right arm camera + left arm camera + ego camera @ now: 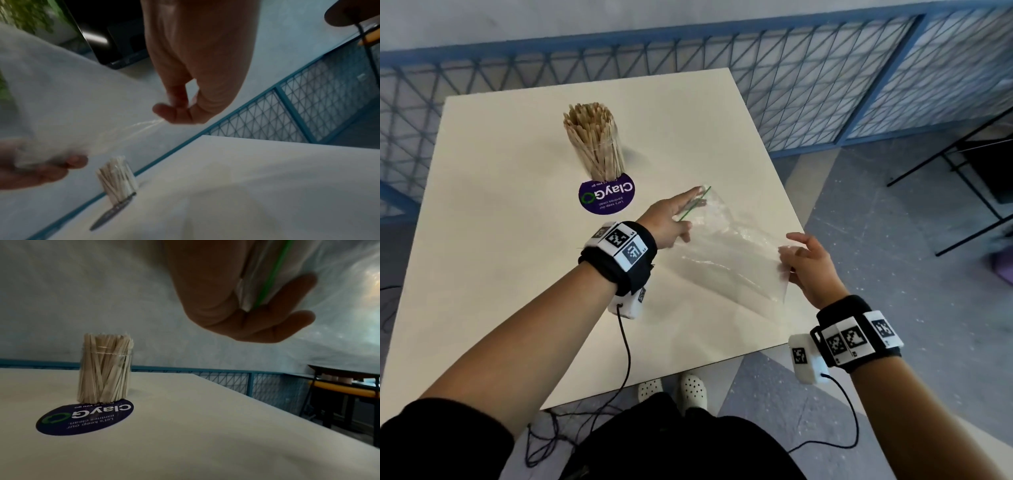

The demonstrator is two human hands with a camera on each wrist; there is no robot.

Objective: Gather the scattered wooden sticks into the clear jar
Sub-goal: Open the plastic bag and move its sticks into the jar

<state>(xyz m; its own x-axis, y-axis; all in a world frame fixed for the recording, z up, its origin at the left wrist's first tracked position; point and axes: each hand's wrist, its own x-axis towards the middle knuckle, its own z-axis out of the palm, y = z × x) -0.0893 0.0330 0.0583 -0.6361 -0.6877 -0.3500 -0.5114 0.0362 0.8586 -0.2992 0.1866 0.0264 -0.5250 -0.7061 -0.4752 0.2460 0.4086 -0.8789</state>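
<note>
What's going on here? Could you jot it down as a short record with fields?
jar: clear jar upright on the table, packed with wooden sticks, none loose in view
sticker: purple round sticker beside the jar's base
bag: clear zip bag with green seal, held above the table
left hand: pinches the bag's seal end
right hand: pinches the opposite end

— What did the right wrist view show?
— The right hand (180, 112) pinched a clear plastic bag (68, 113), blurred; the left hand (41, 170) held its other end.
— And the table (257, 186)?
— A clear jar (121, 181) packed with wooden sticks (115, 172) stood upright.
</note>
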